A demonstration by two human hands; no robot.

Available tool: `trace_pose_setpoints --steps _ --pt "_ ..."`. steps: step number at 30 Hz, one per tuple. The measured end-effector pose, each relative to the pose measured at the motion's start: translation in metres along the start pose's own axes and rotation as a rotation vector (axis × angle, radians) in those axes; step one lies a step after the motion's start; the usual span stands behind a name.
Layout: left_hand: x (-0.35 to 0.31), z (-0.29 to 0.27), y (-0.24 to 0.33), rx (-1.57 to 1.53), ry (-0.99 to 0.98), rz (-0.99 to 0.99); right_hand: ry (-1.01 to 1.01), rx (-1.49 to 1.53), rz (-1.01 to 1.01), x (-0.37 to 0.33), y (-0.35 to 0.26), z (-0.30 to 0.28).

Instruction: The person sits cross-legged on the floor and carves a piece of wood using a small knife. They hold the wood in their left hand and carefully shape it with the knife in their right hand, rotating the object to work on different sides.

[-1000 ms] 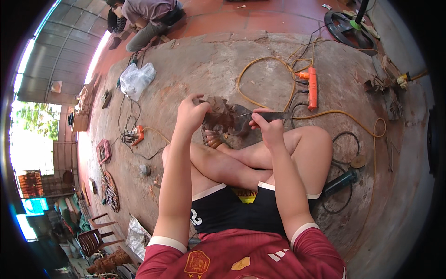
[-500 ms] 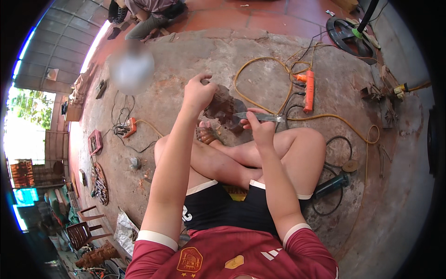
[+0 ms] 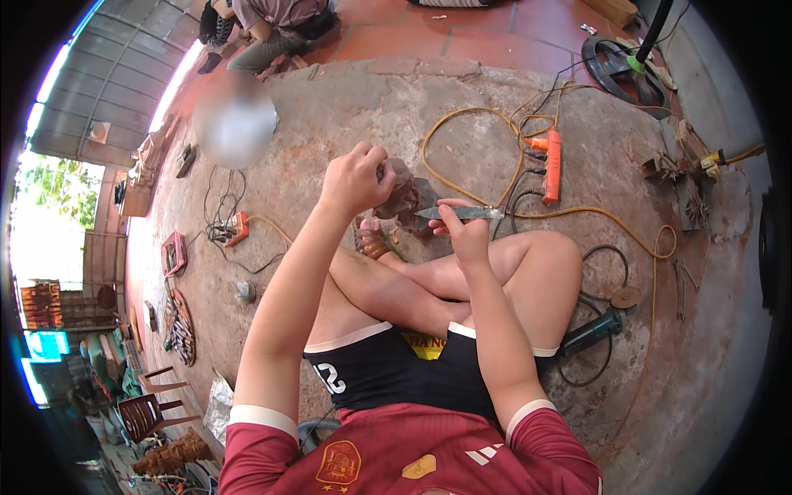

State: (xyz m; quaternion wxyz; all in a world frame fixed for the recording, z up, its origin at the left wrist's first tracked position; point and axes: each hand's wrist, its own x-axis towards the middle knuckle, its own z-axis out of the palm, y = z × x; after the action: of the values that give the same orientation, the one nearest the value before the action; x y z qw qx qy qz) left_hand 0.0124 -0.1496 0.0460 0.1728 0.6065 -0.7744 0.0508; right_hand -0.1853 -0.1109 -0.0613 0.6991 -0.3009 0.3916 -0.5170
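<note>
A dark brown carved piece [image 3: 406,198], apparently of wood, stands in front of my crossed legs with an uneven, knobbly surface. My left hand [image 3: 359,180] is closed at its upper left side, fingers curled around a part that the hand mostly hides. From the right, my right hand [image 3: 464,229] grips a narrow grey pointed blade [image 3: 450,213] like a knife, thumb on top. Its tip points left and lies over the carved piece's right side; whether it touches cannot be seen. My bare foot [image 3: 373,239] is just below the piece.
An orange power strip [image 3: 552,167] with a looped yellow cable lies at right; a second orange strip [image 3: 238,228] is at left. A dark green power tool [image 3: 592,332] rests beside my right knee. Far left, another person [image 3: 280,33] sits. A black round base [image 3: 623,70] stands far right.
My left hand has curled its fingers closed at the carved piece, where they were more stretched before. The piece appears turned slightly. The right hand with the blade has barely moved.
</note>
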Motion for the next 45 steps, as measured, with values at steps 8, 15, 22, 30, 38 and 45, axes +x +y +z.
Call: trace_pose_setpoints --steps 8,15,22,30,38,45 --pt "0.002 -0.004 0.006 -0.015 -0.043 -0.098 -0.104 0.059 0.054 -0.007 -0.003 0.005" --pt "0.007 0.012 -0.012 -0.158 0.116 0.016 -0.206 0.11 0.021 0.006 0.023 0.021" --pt "0.005 0.011 -0.008 -0.253 0.074 -0.081 -0.24 0.112 -0.053 0.011 0.042 0.031" --pt "0.0 0.008 -0.004 -0.293 0.062 -0.156 -0.287 -0.111 -0.176 0.009 0.042 0.023" --pt "0.002 0.009 -0.005 -0.314 0.057 -0.158 -0.272 -0.14 -0.019 0.008 0.043 0.021" --pt "0.007 0.008 -0.005 -0.308 0.023 -0.159 -0.292 -0.3 -0.433 0.012 0.038 0.033"
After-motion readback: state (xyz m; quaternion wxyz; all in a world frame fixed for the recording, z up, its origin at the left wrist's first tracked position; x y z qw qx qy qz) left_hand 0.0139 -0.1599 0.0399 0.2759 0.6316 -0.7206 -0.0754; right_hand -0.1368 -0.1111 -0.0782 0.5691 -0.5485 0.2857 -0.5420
